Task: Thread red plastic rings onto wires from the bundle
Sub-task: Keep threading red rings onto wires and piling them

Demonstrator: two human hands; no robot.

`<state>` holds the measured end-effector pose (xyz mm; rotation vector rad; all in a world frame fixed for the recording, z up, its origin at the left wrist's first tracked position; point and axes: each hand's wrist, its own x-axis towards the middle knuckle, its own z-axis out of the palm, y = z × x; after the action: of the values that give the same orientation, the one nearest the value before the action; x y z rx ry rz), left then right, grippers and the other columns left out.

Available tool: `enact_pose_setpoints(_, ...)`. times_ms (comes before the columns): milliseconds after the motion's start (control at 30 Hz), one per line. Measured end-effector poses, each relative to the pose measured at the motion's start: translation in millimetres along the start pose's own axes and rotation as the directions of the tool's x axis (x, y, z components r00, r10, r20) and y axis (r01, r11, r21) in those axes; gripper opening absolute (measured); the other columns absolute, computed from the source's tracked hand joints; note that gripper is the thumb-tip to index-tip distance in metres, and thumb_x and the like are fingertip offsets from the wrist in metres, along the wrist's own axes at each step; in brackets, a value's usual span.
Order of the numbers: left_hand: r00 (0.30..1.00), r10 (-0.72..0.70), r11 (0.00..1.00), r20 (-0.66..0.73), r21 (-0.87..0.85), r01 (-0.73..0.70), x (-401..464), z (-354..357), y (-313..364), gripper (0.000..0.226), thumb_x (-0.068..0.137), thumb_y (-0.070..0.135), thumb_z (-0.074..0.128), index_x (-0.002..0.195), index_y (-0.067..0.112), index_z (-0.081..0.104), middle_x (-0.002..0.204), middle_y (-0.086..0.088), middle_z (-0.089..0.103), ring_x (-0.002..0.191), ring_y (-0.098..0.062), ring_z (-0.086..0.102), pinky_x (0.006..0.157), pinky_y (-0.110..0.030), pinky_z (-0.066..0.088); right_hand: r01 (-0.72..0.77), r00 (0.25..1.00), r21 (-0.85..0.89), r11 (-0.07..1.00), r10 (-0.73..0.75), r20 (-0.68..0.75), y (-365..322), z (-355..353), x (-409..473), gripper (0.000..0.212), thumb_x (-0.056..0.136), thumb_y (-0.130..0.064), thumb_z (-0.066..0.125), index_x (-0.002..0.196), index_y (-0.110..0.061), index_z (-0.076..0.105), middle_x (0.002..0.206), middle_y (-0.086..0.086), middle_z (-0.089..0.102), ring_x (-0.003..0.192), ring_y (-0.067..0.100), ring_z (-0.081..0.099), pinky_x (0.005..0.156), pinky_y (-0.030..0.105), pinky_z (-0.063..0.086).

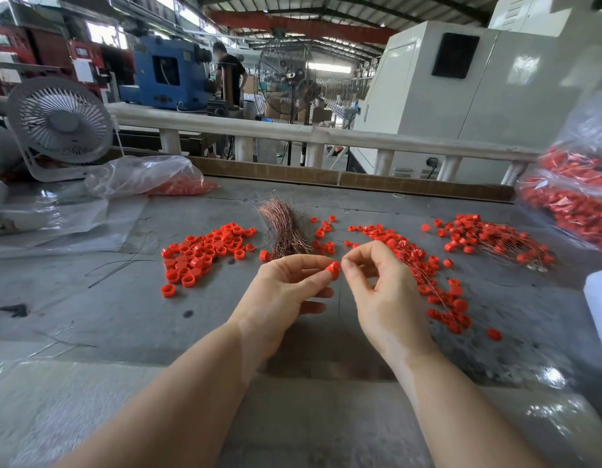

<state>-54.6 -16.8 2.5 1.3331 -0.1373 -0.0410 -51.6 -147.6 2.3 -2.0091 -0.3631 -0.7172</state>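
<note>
Threading position: a red ring [333,269] sits pinched at the fingertips of the left hand [286,292], raised above the table [90,315] in front of the person.
Ring facing: the ring's side end points toward the right hand [380,292]; whether the hole is lined up with it cannot be told.
Wire: a thin wire [340,298] shows faintly below the ring; its tip is too fine to make out.
Right hand: thumb and forefinger are closed together in a fine pinch just beside the ring, most likely on the wire end; the other fingers are loosely curled.
Key relation: the right fingertips lie immediately right of the ring, almost touching, so the coming move looks like a short sideways push of wire into ring.
Nearer hand: the left already holds the ring; the right brings the wire.
Wire bundle [287,231]: lies beyond the hands, long axis running away from the person.
Loose rings [201,255]: heaped left of the bundle, nearer the left hand.
Finished pieces [427,265]: rings with wires, spread to the right, nearer the right hand.
Bag of rings [576,197]: at the far right edge.
</note>
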Motion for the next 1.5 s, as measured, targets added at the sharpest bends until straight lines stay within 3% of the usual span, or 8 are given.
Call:
enact_pose_setpoints(500, 0.992, 0.112, 0.966, -0.052, 0.242, -0.096, 1.9, -0.2, -3.9, 0.012, 0.085, 0.006, 0.064, 0.086, 0.017, 0.069, 0.071, 0.002, 0.066, 0.057, -0.002, 0.060, 0.052, -0.016, 0.049, 0.086, 0.996, -0.084, 0.993, -0.088, -0.019, -1.8, -2.3, -0.7, 0.014, 0.081, -0.007, 0.068, 0.071, -0.016, 0.063, 0.063, -0.013, 0.059, 0.070, 0.005, 0.056, 0.054, 0.017, 0.045)
enact_pose_setpoints(633, 0.981, 0.125, 0.977, -0.146, 0.191, -0.096, 4.1, -1.1, -4.8, 0.014, 0.085, 0.003, 0.063, 0.083, 0.016, 0.067, 0.074, -0.001, 0.063, 0.051, 0.001, 0.057, 0.048, -0.016, 0.048, -0.055, 0.997, -0.178, 0.983, 0.046, -0.056, 5.3, -1.9, 0.1, 0.017, 0.079, -0.008, 0.068, 0.066, -0.016, 0.060, 0.056, -0.008, 0.056, 0.054, 0.011, 0.052, 0.054, 0.032, 0.044)
enact_pose_setpoints(833, 0.980, 0.118, 0.977, -0.162, 0.196, -0.085, 4.6, -2.2, -7.4, 0.016, 0.084, 0.003, 0.064, 0.081, 0.019, 0.067, 0.074, -0.001, 0.064, 0.052, 0.001, 0.057, 0.048, -0.015, 0.048, -0.194, 0.956, -0.513, 0.836, 0.277, 0.091, 9.2, 1.1, -3.1, 0.013, 0.086, -0.020, 0.061, 0.075, -0.023, 0.054, 0.079, -0.004, 0.063, 0.081, 0.021, 0.057, 0.060, 0.026, 0.036)
enact_pose_setpoints(1033, 0.982, 0.111, 0.981, -0.150, 0.177, -0.084, 4.3, -1.7, -6.0, 0.013, 0.085, 0.005, 0.064, 0.084, 0.017, 0.067, 0.075, 0.001, 0.065, 0.058, 0.000, 0.060, 0.051, -0.017, 0.050, -0.128, 0.992, -0.259, 0.957, 0.128, -0.014, 5.6, -1.1, -1.5, 0.013, 0.087, -0.013, 0.060, 0.075, -0.017, 0.056, 0.070, -0.005, 0.061, 0.069, 0.017, 0.058, 0.063, 0.032, 0.046)
enact_pose_setpoints(1167, 0.989, 0.081, 0.992, -0.125, 0.109, -0.068, 2.6, -1.2, -3.2, 0.009, 0.086, 0.005, 0.062, 0.089, 0.013, 0.065, 0.083, -0.006, 0.067, 0.062, -0.005, 0.064, 0.055, -0.020, 0.053, -0.144, 0.990, -0.028, 0.989, 0.144, 0.003, 2.1, -1.6, -0.9, 0.024, 0.090, -0.009, 0.056, 0.073, -0.024, 0.048, 0.073, -0.005, 0.066, 0.069, 0.010, 0.064, 0.065, 0.024, 0.052)
enact_pose_setpoints(1233, 0.991, 0.076, 0.994, -0.107, 0.088, -0.067, 1.8, -1.3, -2.2, 0.011, 0.087, 0.005, 0.061, 0.093, 0.014, 0.064, 0.086, -0.007, 0.068, 0.064, -0.008, 0.066, 0.056, -0.021, 0.052, -0.150, 0.988, 0.041, 0.988, 0.149, 0.036, 1.0, -1.5, -0.9, 0.024, 0.092, -0.008, 0.053, 0.074, -0.024, 0.048, 0.072, -0.003, 0.066, 0.067, 0.011, 0.064, 0.064, 0.027, 0.053)
enact_pose_setpoints(1367, 0.993, 0.094, 0.990, -0.075, 0.108, -0.086, 1.4, -0.9, -1.9, 0.021, 0.092, 0.004, 0.053, 0.096, 0.021, 0.065, 0.082, -0.003, 0.063, 0.064, -0.007, 0.062, 0.057, -0.022, 0.051, -0.150, 0.986, 0.066, 0.987, 0.143, 0.090, -0.3, -1.4, -1.0, 0.025, 0.092, -0.005, 0.052, 0.079, -0.026, 0.053, 0.073, -0.005, 0.062, 0.067, 0.011, 0.061, 0.066, 0.031, 0.054)
enact_pose_setpoints(1500, 0.992, 0.089, 0.990, -0.087, 0.120, -0.078, 1.5, 0.9, -1.7, 0.036, 0.093, -0.001, 0.048, 0.076, 0.021, 0.070, 0.082, 0.000, 0.060, 0.062, -0.007, 0.059, 0.055, -0.023, 0.052, -0.122, 0.986, 0.025, 0.992, 0.118, 0.115, -0.6, -2.1, -0.5, 0.029, 0.090, -0.003, 0.054, 0.077, -0.028, 0.060, 0.071, -0.012, 0.060, 0.067, 0.006, 0.058, 0.064, 0.021, 0.049)
